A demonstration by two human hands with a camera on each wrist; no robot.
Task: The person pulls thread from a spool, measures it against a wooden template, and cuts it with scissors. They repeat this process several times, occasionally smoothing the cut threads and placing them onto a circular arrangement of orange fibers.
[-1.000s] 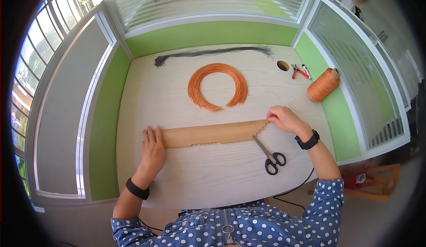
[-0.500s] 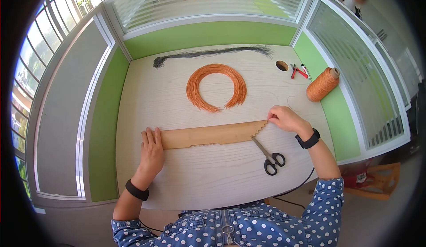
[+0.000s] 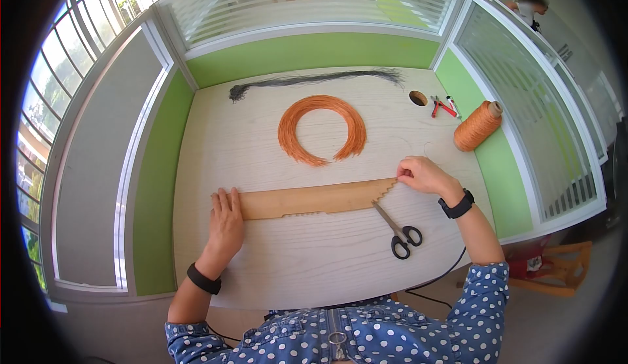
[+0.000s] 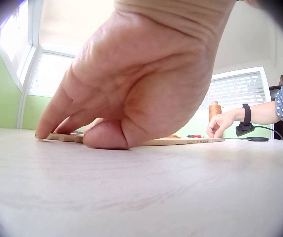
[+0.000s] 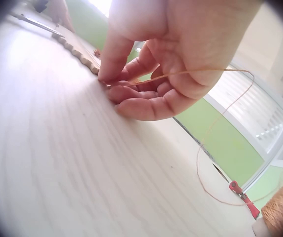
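A long flat wooden board [image 3: 307,198] with a notched right end lies across the table. My left hand [image 3: 226,223] rests on its left end, fingers stretched out over the wood and thumb low at the near side. At the notched tip, my right hand [image 3: 425,174] pinches a thin orange thread [image 5: 186,73] between thumb and fingertips. That thread loops back over the palm toward the orange spool [image 5: 282,210] in the right wrist view. Black-handled scissors [image 3: 406,236] lie nearest the right hand, blade tips at the board's notched edge.
Behind the board lies an open ring of orange strands [image 3: 294,125]. Farther back stretches a dark bundle of thin strands [image 3: 294,80]. Red-handled pliers [image 3: 446,107] lie by a round table hole [image 3: 417,98]. Green partitions [image 3: 314,53] enclose the table.
Both hands, the board and the scissors stay in place; the head view shifts only slightly. A distant person beyond the right partition has shifted posture.
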